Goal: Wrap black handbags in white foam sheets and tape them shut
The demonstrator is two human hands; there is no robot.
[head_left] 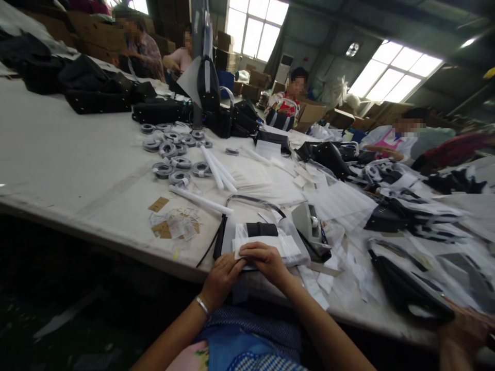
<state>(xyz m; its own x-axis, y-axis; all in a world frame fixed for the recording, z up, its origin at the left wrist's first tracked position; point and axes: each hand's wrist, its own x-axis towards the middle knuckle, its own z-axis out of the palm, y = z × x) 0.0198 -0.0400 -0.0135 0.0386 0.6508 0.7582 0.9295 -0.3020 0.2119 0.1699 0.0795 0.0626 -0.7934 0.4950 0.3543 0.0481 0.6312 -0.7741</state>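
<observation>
My left hand [223, 278] and my right hand [266, 262] meet at the near edge of the white table [65, 159]. Both have their fingers curled and pressed onto a white paper sheet [266, 242] that lies over a grey handbag [286, 229] with a black strap band [262, 229]. The fingertips pinch the paper's near edge. A black cord [216, 237] loops around the bag's left side. A silver bracelet sits on my left wrist.
Coiled grey straps [170, 154], white paper tubes [201, 201] and small tags [176, 224] lie to the left. Black bags [406, 291] and white paper sheets [340, 201] crowd the right. Several other people sit at the table's far side among cardboard boxes.
</observation>
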